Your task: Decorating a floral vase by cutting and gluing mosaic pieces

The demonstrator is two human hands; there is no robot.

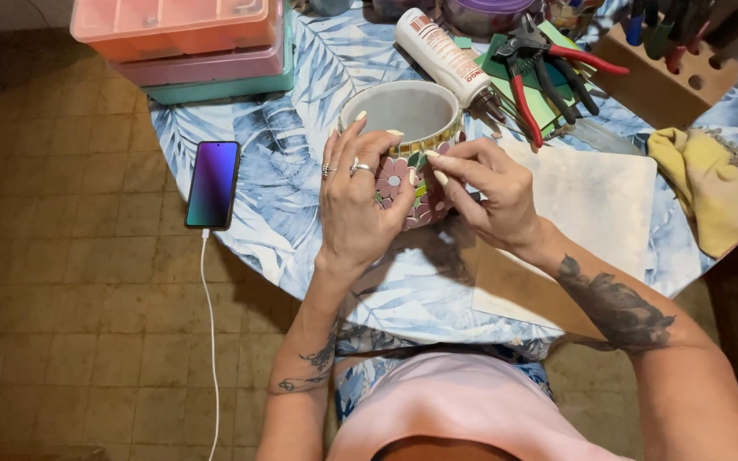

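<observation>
Squarely between both hands' fingers (pixel 383 137): mosaic pot (pixel 410 154), touching.

Pot (pixel 410 111): lower side covered by both hands – mosaic flowers only partly seen.
Storage boxes (pixel 190 38): cut off by top edge.
Wooden tool block (pixel 672 81): tool tops out of frame.
Cable (pixel 212 341): runs off bottom edge.

A smartphone (pixel 213 184) with a white cable lies at the leaf-patterned surface (pixel 284 213) edge; stacked plastic boxes (pixel 190 43), a white glue bottle (pixel 444 58), red-handled pliers (pixel 535 72) and a yellow cloth (pixel 711 188) sit nearby
</observation>
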